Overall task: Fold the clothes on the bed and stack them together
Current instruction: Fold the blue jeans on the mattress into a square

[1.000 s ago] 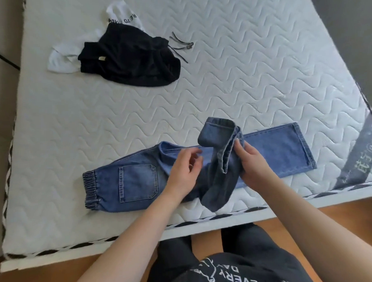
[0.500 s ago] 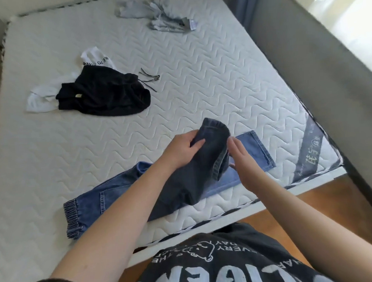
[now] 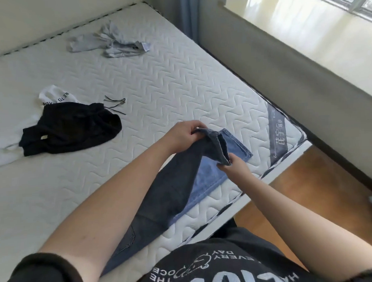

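A pair of blue jeans (image 3: pixel 172 192) lies along the near edge of the white mattress (image 3: pixel 178 82). One leg is lifted and stretched above the other, which stays flat on the bed. My left hand (image 3: pixel 185 134) grips the far corner of the raised leg's hem. My right hand (image 3: pixel 230 164) pinches the near corner of the same hem. A black garment (image 3: pixel 70 128) lies crumpled at the left on top of a white one (image 3: pixel 4 153). A grey garment (image 3: pixel 112 43) is bunched at the far end of the bed.
The mattress's right corner (image 3: pixel 286 137) lies close to my right hand, with wooden floor (image 3: pixel 308 178) beyond it. A wall and window sill (image 3: pixel 304 41) run along the right. Loose dark drawstrings (image 3: pixel 115 101) trail from the black garment.
Both hands have carried the lifted jeans leg to the right and spread its hem between them. The view has swung up and right, showing the grey garment and the window.
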The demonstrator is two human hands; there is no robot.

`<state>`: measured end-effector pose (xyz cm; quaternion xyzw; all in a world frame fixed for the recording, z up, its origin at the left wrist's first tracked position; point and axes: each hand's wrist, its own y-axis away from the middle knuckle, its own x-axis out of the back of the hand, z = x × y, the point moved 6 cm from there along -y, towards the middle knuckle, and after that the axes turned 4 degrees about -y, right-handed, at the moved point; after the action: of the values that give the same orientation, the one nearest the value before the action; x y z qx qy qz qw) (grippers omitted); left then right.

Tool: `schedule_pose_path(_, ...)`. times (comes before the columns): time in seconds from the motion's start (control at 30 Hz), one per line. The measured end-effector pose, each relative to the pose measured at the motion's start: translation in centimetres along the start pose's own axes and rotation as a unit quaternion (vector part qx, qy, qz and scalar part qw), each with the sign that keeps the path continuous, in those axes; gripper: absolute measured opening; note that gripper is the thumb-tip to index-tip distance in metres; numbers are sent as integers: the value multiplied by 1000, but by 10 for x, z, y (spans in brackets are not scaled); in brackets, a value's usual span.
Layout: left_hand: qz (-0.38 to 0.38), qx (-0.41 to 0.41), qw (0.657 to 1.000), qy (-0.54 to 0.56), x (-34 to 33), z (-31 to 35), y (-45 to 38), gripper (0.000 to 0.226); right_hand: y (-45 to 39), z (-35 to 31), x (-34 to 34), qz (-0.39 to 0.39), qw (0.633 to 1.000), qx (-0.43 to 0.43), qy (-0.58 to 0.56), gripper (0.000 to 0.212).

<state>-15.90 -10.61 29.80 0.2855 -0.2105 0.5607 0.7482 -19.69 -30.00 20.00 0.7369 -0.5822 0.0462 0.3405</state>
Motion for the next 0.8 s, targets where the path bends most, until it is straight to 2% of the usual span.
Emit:
schedule_pose_path(0.1, -30, -12, 999, -7, -7, 13, -22, 14, -11, 15, 20, 28, 998, -14, -45, 6)
schedule_pose_path(0.23, -46, -12, 999, -15, -13, 17, -55, 18, -33, 31, 55, 50, 996, -26, -73, 18)
schedule_pose_path(0.37, -58, 21, 997, -37, -24, 0, -98, 20, -58, 46, 98, 54, 992, -26, -108, 11)
schedule_pose_path(0.5, -43, 54, 997, -29, -39, -17, -144, 6, -89, 68, 134, 52, 991, -36, -114, 42)
schedule_pose_path(0.57, -31, 67, 996, -42, -49, -24, -169, 18, -104, 86, 141, 54, 987, -65, -137, 54)
schedule_pose_path(0.67, -47, 90, 992, -74, -79, -40, -211, 19, -125, 113, 139, 47, 986, -105, -120, 33)
schedule_pose_path(0.8, -73, 134, 982, -106, -132, -72, -253, 15, -156, 158, 126, 17, 982, -164, -86, 18)
